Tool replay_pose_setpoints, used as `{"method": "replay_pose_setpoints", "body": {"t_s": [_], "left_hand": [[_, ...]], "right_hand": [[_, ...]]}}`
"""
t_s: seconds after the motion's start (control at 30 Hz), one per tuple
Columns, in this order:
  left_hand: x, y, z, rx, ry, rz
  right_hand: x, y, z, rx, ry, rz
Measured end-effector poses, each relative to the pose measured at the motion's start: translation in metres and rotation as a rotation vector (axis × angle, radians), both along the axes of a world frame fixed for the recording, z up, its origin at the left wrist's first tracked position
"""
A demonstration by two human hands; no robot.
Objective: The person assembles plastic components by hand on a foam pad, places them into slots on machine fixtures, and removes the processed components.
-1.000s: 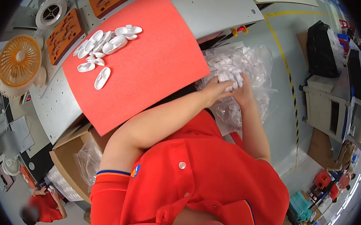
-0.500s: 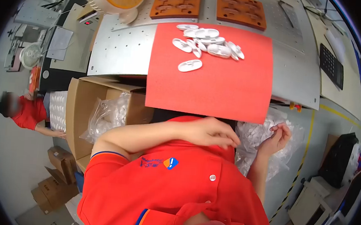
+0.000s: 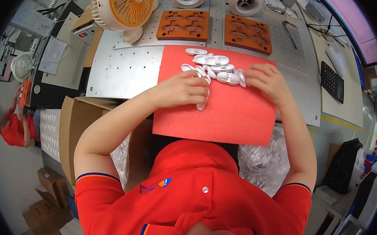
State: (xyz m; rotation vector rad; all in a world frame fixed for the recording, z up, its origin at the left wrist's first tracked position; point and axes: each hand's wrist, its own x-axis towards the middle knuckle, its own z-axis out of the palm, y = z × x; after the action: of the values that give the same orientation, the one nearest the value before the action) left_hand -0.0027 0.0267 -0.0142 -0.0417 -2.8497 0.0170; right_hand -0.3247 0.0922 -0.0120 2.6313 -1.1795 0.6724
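Several white oval plastic pieces lie in a loose pile on the upper part of a red mat. My left hand is over the pile's left side, fingers curled and touching the pieces there; one piece shows beside its fingertips, and whether it is gripped is hidden. At the pile's right end is my right hand, its fingers apart and bent beside a piece, with nothing seen held.
Behind the mat stand two orange-brown fixture blocks and an orange-white fan. An open carton is at the left below the table, a clear bag of white pieces at the right. A co-worker sits far left.
Both hands have moved from beside the bag and the body up onto the mat, one at each side of the pile. The view has turned back to face the table.
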Motion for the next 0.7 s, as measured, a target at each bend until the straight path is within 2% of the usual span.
{"method": "replay_pose_setpoints", "body": {"t_s": [0.03,0.07,0.17,0.2,0.27,0.3,0.33,0.4,0.43,0.5,0.53,0.6,0.63,0.7], "left_hand": [[-0.002,-0.001,-0.003,0.048,0.034,-0.023],[-0.002,0.0,-0.005,0.043,0.04,-0.01],[0.003,-0.001,-0.004,0.595,0.184,0.058],[0.005,-0.007,0.0,0.59,0.192,0.069],[0.013,-0.022,0.005,1.001,0.323,0.378],[0.015,-0.034,0.006,0.911,0.415,0.523],[0.018,-0.049,0.006,0.996,0.502,0.623],[0.02,-0.082,0.009,0.864,0.606,0.752],[0.017,-0.1,0.008,0.857,0.603,0.755],[0.008,-0.134,0.001,0.45,0.648,0.722],[0.007,-0.152,-0.004,0.445,0.641,0.722],[0.006,-0.177,-0.019,0.071,0.289,0.8],[0.003,-0.177,-0.019,0.014,0.216,0.854],[-0.001,-0.172,-0.023,-0.033,0.191,0.846]], "right_hand": [[-0.005,-0.007,-0.001,-0.06,0.092,0.142],[-0.009,-0.011,-0.003,-0.065,0.097,0.155],[-0.014,-0.017,-0.008,-0.024,0.111,0.186],[-0.015,-0.019,-0.006,-0.029,0.115,0.199],[-0.019,-0.026,-0.002,0.09,0.061,0.189],[-0.022,-0.036,0.0,0.078,-0.038,0.198],[-0.017,-0.049,0.002,0.071,-0.035,0.21],[0.006,-0.076,0.004,-0.023,-0.343,-0.051],[0.023,-0.094,0.006,0.062,-0.408,-0.075],[0.068,-0.128,0.013,0.201,-0.486,-0.109],[0.089,-0.144,0.015,0.254,-0.498,-0.117],[0.113,-0.182,0.001,0.199,-0.415,-0.136],[0.119,-0.19,-0.001,0.206,-0.419,-0.142],[0.123,-0.201,-0.007,0.163,0.021,-0.309]]}}
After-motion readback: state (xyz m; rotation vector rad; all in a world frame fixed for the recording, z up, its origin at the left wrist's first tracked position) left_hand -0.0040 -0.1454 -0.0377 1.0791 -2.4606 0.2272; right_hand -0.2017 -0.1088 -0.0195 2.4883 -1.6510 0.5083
